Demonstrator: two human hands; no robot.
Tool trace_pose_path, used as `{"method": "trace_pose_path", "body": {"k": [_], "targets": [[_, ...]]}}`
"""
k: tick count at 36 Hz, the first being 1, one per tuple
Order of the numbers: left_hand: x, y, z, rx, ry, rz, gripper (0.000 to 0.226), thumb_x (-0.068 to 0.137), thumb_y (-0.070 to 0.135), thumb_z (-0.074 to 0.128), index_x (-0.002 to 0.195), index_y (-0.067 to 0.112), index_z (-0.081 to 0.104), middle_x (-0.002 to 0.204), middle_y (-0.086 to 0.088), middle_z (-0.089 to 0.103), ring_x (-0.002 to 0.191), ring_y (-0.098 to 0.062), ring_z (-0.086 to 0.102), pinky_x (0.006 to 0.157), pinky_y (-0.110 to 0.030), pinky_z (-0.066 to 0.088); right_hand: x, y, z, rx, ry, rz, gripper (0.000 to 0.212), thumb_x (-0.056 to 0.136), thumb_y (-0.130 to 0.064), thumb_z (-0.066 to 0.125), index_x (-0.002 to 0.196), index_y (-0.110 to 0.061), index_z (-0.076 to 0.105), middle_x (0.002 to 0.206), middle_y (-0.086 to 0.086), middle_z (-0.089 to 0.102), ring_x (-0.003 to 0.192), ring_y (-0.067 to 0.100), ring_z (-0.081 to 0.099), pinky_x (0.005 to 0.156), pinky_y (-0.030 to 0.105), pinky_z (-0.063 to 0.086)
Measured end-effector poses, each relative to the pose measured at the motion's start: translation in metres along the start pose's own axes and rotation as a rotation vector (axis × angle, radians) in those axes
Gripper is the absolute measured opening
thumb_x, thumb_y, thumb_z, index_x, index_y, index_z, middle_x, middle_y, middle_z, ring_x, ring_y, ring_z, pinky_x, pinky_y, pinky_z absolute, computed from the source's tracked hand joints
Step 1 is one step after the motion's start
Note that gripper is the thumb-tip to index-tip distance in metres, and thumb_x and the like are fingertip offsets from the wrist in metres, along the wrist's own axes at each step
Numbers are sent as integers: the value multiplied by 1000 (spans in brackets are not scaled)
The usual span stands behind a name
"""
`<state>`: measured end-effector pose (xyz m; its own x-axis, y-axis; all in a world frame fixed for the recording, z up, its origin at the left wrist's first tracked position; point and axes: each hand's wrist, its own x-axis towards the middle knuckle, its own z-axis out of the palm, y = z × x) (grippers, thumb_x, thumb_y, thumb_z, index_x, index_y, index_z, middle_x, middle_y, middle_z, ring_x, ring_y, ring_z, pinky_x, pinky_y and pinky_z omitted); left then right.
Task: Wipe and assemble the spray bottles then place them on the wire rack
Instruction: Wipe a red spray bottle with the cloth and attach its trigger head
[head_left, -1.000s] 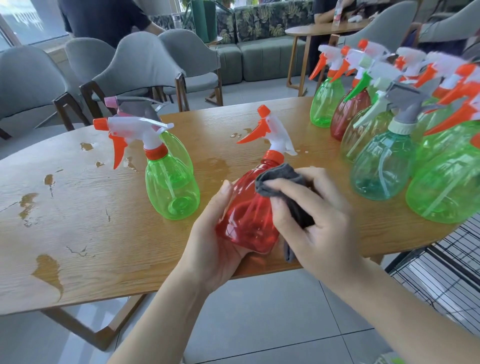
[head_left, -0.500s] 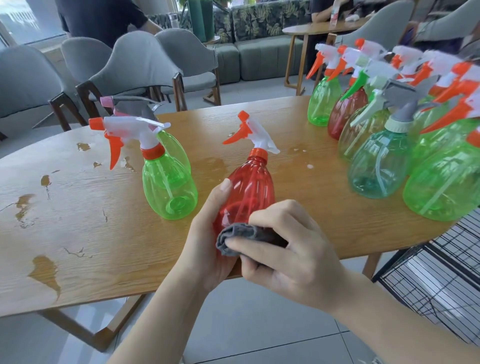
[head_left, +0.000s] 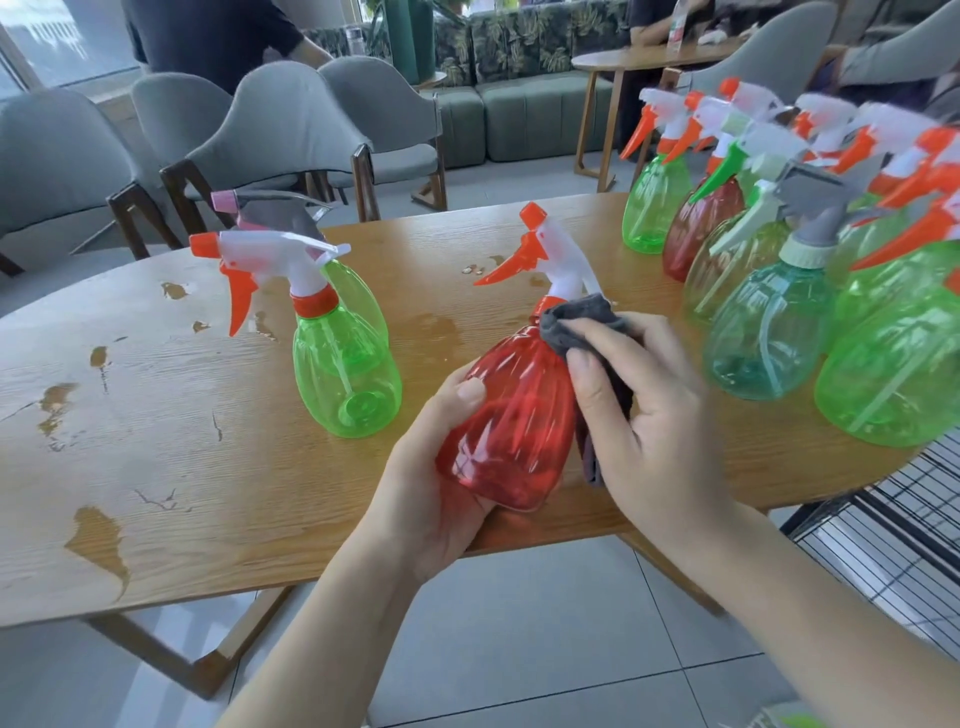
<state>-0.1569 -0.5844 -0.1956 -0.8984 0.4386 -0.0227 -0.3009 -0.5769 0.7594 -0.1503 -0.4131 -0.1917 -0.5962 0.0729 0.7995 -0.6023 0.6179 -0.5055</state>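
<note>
Nearest me, my left hand (head_left: 431, 499) cradles the base of the red spray bottle (head_left: 511, 415), its grip curled round the lower body with the thumb lying on the front. The bottle is tilted, nozzle pointing left and away, held just over the near edge of the tabletop (head_left: 156, 441). My right hand (head_left: 649, 415) pinches a grey cloth (head_left: 576, 319) against the bottle's shoulder and neck, its grip wrapped over the fabric. At lower right I see the black wire rack (head_left: 893, 525) beside the tabletop. Further back on the left stand a green spray bottle (head_left: 345, 374) and another behind it. To the right, a crowded group of spray bottles (head_left: 769, 332) stands upright. Wet patches mark the wood. Beyond are grey chairs (head_left: 291, 124).
</note>
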Motion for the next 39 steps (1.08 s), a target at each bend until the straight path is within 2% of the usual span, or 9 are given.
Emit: {"method": "trace_pose_path", "body": {"k": [3, 9, 14, 19, 23, 28, 33, 37, 39], "targets": [[-1, 0, -1, 9, 6, 10, 95, 72, 41, 90, 149, 5, 48, 137, -22, 61, 121, -35, 63, 99, -49, 55, -5, -3, 0, 6, -5, -83, 26, 100, -6, 60, 123, -1, 71, 114, 15, 62, 108, 19, 62, 96, 22, 46], [2, -3, -5, 30, -11, 13, 87, 78, 37, 87, 149, 5, 47, 140, -24, 59, 124, -36, 61, 110, -55, 46, -5, -1, -1, 5, -22, -131, 23, 100, -5, 62, 120, -2, 73, 113, 16, 62, 101, 19, 63, 90, 23, 47], [3, -4, -1, 54, 16, 17, 83, 76, 39, 89, 143, 4, 54, 137, -24, 62, 119, -34, 64, 102, -47, 54, -2, 0, -2, -1, 5, -65, 22, 100, -6, 62, 119, -3, 74, 111, 14, 62, 102, 19, 63, 92, 22, 48], [3, -3, 0, -33, 39, 0, 84, 81, 39, 84, 143, -5, 49, 128, -27, 60, 114, -34, 63, 93, -43, 58, -16, -10, 0, -14, -61, -261, 18, 96, -10, 67, 107, -6, 80, 105, 18, 65, 88, 30, 64, 84, 33, 53], [0, -1, -1, -98, -36, -98, 66, 83, 43, 81, 128, 4, 55, 105, -18, 64, 96, -29, 67, 86, -35, 59, -23, -14, 6, -51, -124, -450, 16, 90, -8, 72, 101, -9, 83, 97, 17, 69, 84, 31, 60, 79, 39, 53], [1, 1, -1, -105, -40, -99, 71, 90, 43, 75, 142, 4, 47, 116, -20, 55, 109, -32, 57, 95, -37, 52, -20, -10, 6, -101, -119, -537, 16, 89, -10, 73, 101, -14, 83, 96, 12, 72, 90, 26, 55, 72, 44, 52], [4, -2, -2, -98, 5, 23, 91, 82, 35, 84, 151, -5, 39, 131, -25, 59, 118, -34, 63, 97, -44, 57, -11, -2, 2, -88, -49, -377, 19, 98, -12, 64, 107, -9, 81, 102, 17, 67, 92, 29, 61, 84, 40, 54], [3, -4, -2, -31, -10, 27, 57, 85, 29, 74, 136, 6, 63, 126, -18, 68, 110, -29, 69, 91, -43, 59, 2, 2, -1, -9, 14, -64, 23, 102, -10, 61, 120, -5, 74, 110, 9, 61, 106, 10, 60, 95, 21, 46], [2, -3, -2, -5, 22, 6, 58, 85, 33, 69, 136, 7, 63, 127, -18, 68, 111, -31, 68, 91, -47, 59, 4, 3, -2, 21, 15, 19, 24, 102, -11, 60, 123, -6, 72, 112, 4, 60, 109, -2, 56, 96, 15, 42]]}}
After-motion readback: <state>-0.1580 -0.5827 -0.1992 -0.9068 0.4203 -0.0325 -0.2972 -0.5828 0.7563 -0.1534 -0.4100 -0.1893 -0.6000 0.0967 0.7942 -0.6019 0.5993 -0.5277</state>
